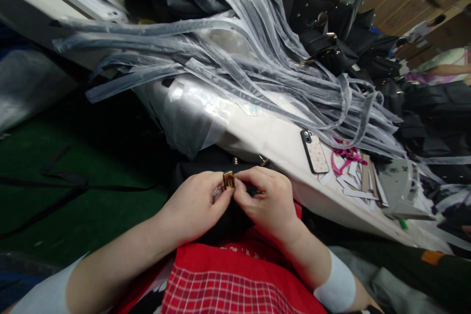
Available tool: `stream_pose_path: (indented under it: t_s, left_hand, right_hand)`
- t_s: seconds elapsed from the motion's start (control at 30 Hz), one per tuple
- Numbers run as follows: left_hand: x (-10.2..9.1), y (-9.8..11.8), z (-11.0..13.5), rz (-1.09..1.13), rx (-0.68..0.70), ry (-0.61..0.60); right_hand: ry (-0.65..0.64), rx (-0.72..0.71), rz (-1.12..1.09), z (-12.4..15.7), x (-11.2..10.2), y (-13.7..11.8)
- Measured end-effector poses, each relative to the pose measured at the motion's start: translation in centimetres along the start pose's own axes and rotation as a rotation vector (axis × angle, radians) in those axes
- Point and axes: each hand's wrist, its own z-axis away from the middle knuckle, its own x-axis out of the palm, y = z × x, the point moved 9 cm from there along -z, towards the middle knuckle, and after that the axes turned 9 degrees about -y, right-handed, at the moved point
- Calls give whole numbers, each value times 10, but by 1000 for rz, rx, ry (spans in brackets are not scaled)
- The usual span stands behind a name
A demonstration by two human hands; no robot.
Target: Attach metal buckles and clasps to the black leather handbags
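A small gold-coloured square metal fitting, like a bag clasp, sits between my hands over my lap. My left hand pinches it between thumb and forefinger. On its other side, the thumb and forefinger of my right hand are closed at its edge; whether they grip the fitting or something tiny at it is hard to see. Beneath and behind my hands lies a black bag with gold hardware, largely covered by my hands and arms.
Many plastic-wrapped straps spread across the white table. A phone, pink ribbon, paper strips and a pale container lie to the right. Black bags are piled behind; another person is at far right.
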Motion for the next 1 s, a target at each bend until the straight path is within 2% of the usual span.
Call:
stream_pose_path:
  t_s: [0.07, 0.13, 0.2, 0.3, 0.4, 1.0]
  left_hand:
    - [0, 0, -1, 82, 34, -21]
    - [4, 2, -2, 207, 96, -99]
    - [10, 4, -1, 346, 154, -220]
    - [16, 3, 1, 503, 179, -345]
    - [19, 1, 1, 557, 169, -376]
    - [23, 0, -4, 382, 154, -329]
  right_hand:
    - [-12, 38, -116, -2, 1, 8]
    - [-55, 115, -296, -6, 6, 23]
    - [-176, 180, -530, -9, 18, 35]
    - [-429, 221, -875, -8, 41, 40]
    - [-519, 255, -1063, -3, 49, 41]
    - [-545, 336, -1056, -1, 52, 52]
